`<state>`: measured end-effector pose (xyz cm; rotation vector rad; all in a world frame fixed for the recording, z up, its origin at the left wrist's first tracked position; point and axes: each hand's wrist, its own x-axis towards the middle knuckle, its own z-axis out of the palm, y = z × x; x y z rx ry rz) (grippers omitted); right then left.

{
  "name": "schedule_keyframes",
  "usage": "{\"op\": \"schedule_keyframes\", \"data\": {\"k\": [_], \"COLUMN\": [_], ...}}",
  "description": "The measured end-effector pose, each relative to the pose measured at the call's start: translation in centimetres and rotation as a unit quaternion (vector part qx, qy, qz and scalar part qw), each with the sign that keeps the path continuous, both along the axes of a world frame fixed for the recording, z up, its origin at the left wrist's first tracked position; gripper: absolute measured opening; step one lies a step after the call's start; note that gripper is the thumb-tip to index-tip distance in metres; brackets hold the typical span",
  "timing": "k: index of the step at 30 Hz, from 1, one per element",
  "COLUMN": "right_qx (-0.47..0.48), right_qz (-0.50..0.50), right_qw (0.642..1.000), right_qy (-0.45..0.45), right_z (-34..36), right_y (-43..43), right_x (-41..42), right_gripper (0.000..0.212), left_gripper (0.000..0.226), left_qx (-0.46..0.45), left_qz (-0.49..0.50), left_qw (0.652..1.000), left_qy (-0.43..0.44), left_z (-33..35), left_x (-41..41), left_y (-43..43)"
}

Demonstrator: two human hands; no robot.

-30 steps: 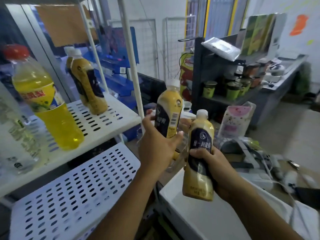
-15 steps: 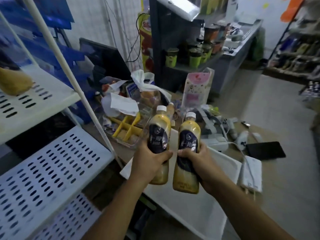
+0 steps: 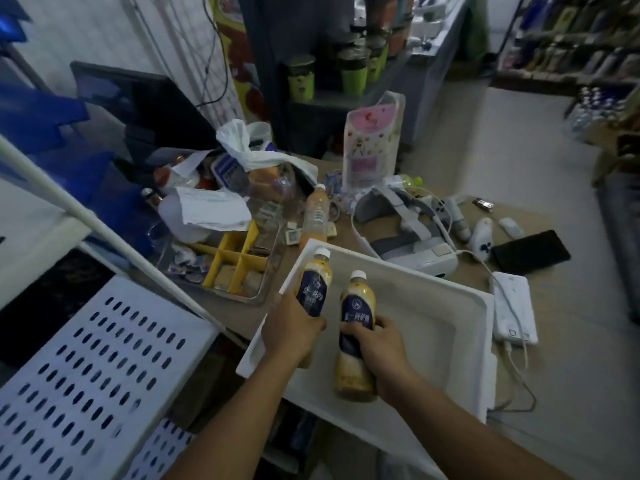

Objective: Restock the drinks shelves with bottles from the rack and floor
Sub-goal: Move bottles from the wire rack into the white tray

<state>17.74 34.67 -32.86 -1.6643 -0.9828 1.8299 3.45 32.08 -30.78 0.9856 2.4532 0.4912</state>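
Each of my hands grips a tan milk-tea bottle with a dark blue label and white cap. My left hand (image 3: pixel 290 330) holds the left bottle (image 3: pixel 313 282) upright over the left rim of a white foam tray (image 3: pixel 464 306). My right hand (image 3: pixel 375 344) holds the right bottle (image 3: pixel 356 306) above the tray's inside. A third similar bottle (image 3: pixel 316 216) stands on the counter just behind the tray. The white perforated rack shelf (image 3: pixel 86 368) is at lower left, with nothing on the part in view.
A clear box with a yellow divider (image 3: pixel 239 261) and crumpled paper and bags sit left of the tray. A white headset (image 3: pixel 408 233), power bank (image 3: pixel 514 306), cable and black phone (image 3: pixel 530 251) lie on the right. The rack's white pole (image 3: pixel 114 237) slants across the left.
My view has swung down and right, away from the rack's stocked shelves. Both hands have lowered the two bottles from chest height to just over the white foam tray.
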Motion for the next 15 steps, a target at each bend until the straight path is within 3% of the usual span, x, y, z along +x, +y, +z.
{"op": "schedule_keyframes", "data": {"k": [5,8,15], "right_qx": [0.012,0.013,0.034], "right_qz": [-0.032,-0.051,-0.039], "right_qw": [0.995,0.993,0.993], "right_qy": [-0.096,-0.109,-0.106], "right_z": [-2.5,-3.5,-5.2], "right_y": [0.1,0.6,0.9], "right_x": [-2.2,-3.1,-5.3], "right_gripper": [0.035,0.029,0.024], "left_gripper": [0.060,0.065,0.039], "left_qx": [-0.023,-0.009,0.047], "left_qz": [-0.073,-0.105,-0.127], "left_qw": [0.996,0.994,0.991], "left_qy": [0.036,0.035,0.005], "left_z": [-3.2,-5.2,-6.3], "left_x": [-0.2,-0.5,-1.3], "left_y": [1.4,1.1,0.6]}}
